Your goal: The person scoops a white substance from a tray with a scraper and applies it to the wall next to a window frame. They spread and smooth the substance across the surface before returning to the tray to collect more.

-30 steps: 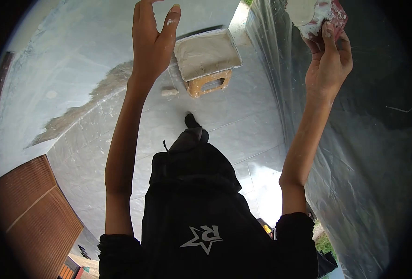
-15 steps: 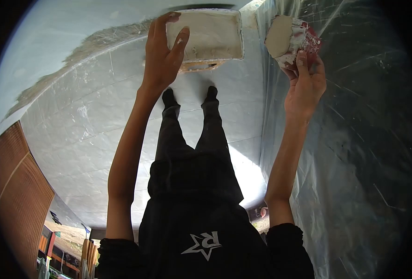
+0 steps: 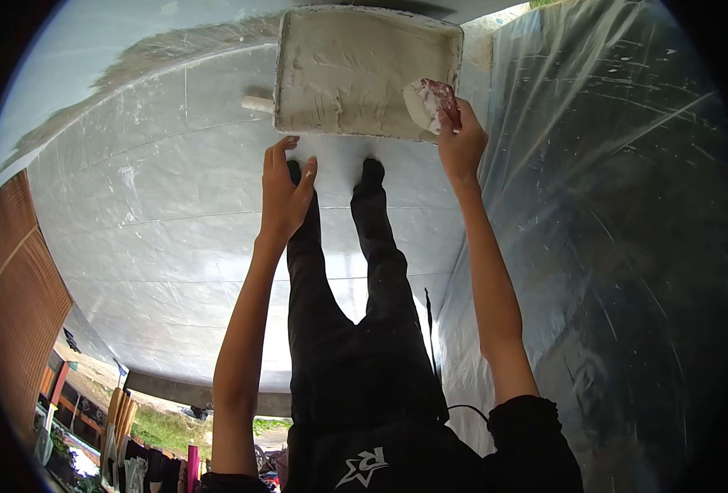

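Note:
A rectangular tray (image 3: 277, 82) filled with grey-beige paste is at the top centre. My right hand (image 3: 463, 144) grips a small scraper (image 3: 441, 105) with a reddish, paste-smeared back, held over the tray's right part; paste is on its left side. Just below the tray's lower left edge is my left hand (image 3: 286, 189), fingers apart and holding nothing, with a spot of paste on the thumb. A gap shows between it and the tray.
Clear plastic sheeting (image 3: 594, 246) hangs on the right. A pale stick end (image 3: 257, 103) juts out left of the tray. My feet (image 3: 370, 174) stand on the grey floor (image 3: 175, 197). A brown slatted panel (image 3: 19, 287) is at the left.
My left hand has come off the tray and moved down. My right hand has brought the scraper leftward from beside the sheeting to over the tray. The tray appears larger.

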`<state>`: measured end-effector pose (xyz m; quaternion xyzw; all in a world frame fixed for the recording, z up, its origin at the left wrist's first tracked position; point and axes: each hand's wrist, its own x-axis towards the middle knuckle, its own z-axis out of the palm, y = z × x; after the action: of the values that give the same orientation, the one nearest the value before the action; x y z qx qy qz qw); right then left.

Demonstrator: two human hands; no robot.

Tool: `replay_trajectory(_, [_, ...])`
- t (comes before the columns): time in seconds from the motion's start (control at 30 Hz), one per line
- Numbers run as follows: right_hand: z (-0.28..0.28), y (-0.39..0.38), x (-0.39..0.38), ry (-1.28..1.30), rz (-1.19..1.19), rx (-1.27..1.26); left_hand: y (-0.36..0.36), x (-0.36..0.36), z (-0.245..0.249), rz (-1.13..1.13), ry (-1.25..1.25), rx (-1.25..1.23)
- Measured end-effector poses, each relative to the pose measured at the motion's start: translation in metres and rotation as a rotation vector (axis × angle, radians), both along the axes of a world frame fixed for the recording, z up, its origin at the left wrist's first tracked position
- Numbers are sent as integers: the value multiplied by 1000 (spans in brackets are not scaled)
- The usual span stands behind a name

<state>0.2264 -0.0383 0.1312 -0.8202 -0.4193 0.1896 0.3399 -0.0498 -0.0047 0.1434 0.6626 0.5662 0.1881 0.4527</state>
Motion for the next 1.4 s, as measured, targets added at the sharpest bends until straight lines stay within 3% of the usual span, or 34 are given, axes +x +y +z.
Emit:
replay_trajectory(0.17, [-57, 12, 12, -47, 76, 30, 6, 15, -59, -52, 76, -36])
replay_trajectory(0.33, [-80, 19, 16, -151, 122, 5, 10, 24, -95, -96, 291, 213])
replay_trajectory(0.43, [-84, 27, 11, -191, 200, 79, 11, 26, -112, -72, 282, 280])
replay_trajectory(0.87, [-93, 6, 10, -311, 369, 31, 6, 33, -127, -26, 269, 356])
replay_trajectory(1.4, [-85, 0, 16, -167, 441, -142, 6, 36, -128, 10, 254, 396])
